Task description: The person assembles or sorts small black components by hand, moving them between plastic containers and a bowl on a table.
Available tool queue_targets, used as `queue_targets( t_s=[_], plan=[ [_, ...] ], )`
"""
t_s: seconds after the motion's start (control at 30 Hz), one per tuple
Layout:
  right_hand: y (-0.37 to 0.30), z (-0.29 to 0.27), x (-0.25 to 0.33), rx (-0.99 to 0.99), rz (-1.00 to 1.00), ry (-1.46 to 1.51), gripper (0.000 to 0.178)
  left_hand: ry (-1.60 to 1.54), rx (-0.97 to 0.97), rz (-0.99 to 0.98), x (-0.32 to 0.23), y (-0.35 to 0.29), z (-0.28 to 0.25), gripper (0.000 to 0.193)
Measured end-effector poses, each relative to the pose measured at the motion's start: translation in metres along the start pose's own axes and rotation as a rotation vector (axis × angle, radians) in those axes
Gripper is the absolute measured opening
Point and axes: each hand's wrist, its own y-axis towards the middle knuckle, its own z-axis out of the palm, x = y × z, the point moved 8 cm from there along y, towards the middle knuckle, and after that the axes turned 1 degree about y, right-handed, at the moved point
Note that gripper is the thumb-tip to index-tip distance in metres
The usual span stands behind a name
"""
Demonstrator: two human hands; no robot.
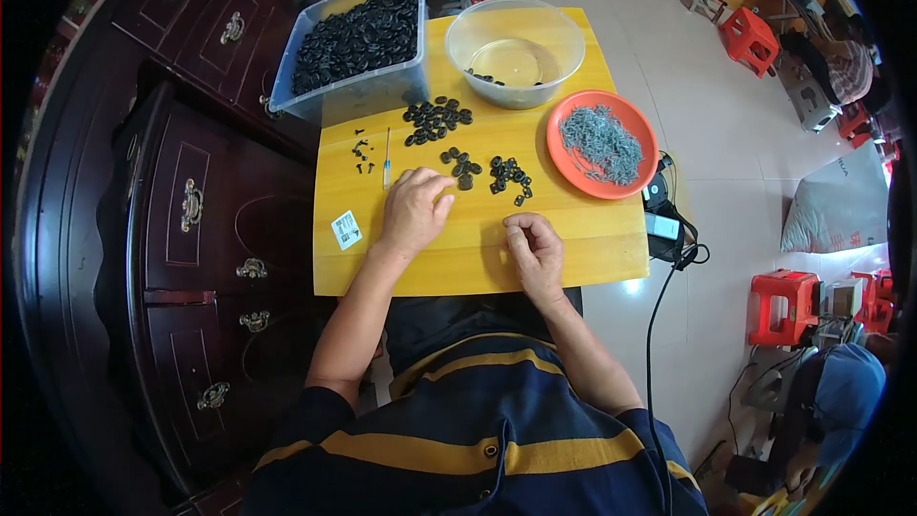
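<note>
My left hand [415, 211] is over the yellow table, palm down, fingers loosely bent with the index and thumb apart. Its fingertips are beside a small cluster of black oval pieces [465, 170]. Nothing shows in its grasp. To the right, my right hand [537, 253] rests low above the table with thumb and forefinger pinched; anything between them is too small to make out. Beyond it lie small black pieces with holes [509, 175]. A larger heap of black oval pieces [437, 118] is farther off. A thin screwdriver [387, 161] lies just beyond my left hand.
A clear bin [351, 96] full of black pieces stands at far left, beside a round clear tub [516, 14] holding a few. An orange plate [650, 148] bears grey metal pins. Small black bits [361, 148] and a white label [346, 229] lie left. Dark drawers border the table; a cable hangs right.
</note>
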Motion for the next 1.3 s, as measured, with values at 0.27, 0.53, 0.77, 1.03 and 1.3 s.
queue_targets(
  t_s=[0.27,0.53,0.77,1.03,1.3],
  plan=[
    [-0.001,-0.003,-0.002,0.004,0.038,0.067,0.005,0.055,0.051,0.146,-0.038,0.015,0.032,0.019],
    [-0.002,-0.005,-0.001,0.001,0.062,0.143,0.007,0.137,0.02,0.12,-0.046,0.022,0.054,0.018],
    [-0.01,-0.018,0.006,-0.025,0.063,0.119,0.008,0.126,0.049,0.044,-0.046,0.027,0.06,0.011],
    [-0.008,-0.028,0.005,-0.048,0.236,0.345,0.015,-0.565,0.216,-0.115,-0.076,0.013,0.059,0.005],
    [-0.007,-0.045,0.001,-0.07,0.377,0.646,0.015,-0.869,0.309,-0.104,-0.107,0.009,0.082,0.006]
  ],
)
